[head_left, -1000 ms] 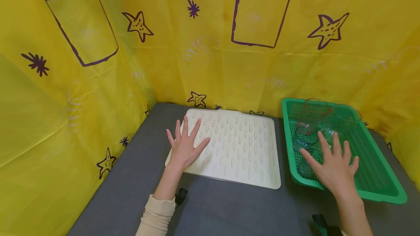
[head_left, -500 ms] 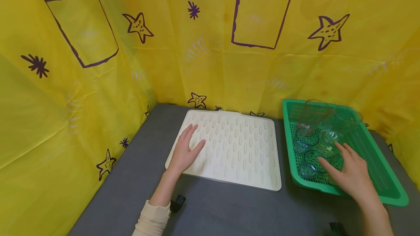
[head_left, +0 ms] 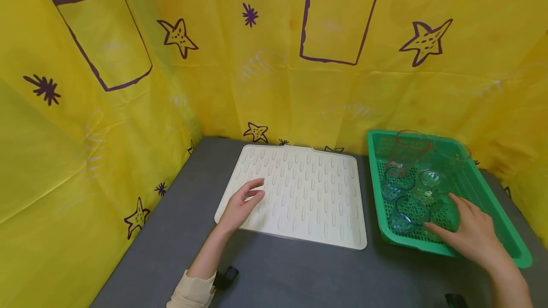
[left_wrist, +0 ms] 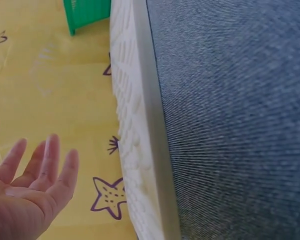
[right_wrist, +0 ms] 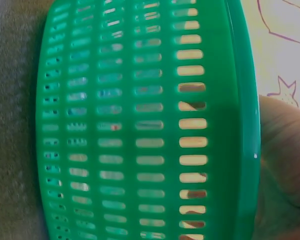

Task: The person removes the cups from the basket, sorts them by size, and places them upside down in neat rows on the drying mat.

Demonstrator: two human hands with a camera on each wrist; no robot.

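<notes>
My right hand point(head_left: 475, 232) reaches over the front of the green basket point(head_left: 498, 213), thumb and fingers spread around the rim of a clear glass point(head_left: 443, 213). A bluish glass point(head_left: 411, 213) stands just left of that one. Farther back are another blue glass point(head_left: 398, 184), a clear one point(head_left: 430, 182) and a taller, red-rimmed glass point(head_left: 406, 149). In the right wrist view the basket wall hides most of the hand. Over the left part of the white ridged mat point(head_left: 308, 194), my left hand point(head_left: 239, 206) hovers with loosely bent fingers and holds nothing.
A large clear glass point(head_left: 451, 156) stands at the basket's back right. The grey table point(head_left: 299, 274) carries mat and basket side by side, with a narrow gap between. Behind and to the left hangs a yellow printed cloth point(head_left: 239, 89).
My right hand has drawn in its spread fingers and shifted right and down to the front clear glass. The left hand's spread fingers have come together and bent loosely, and it has lowered slightly.
</notes>
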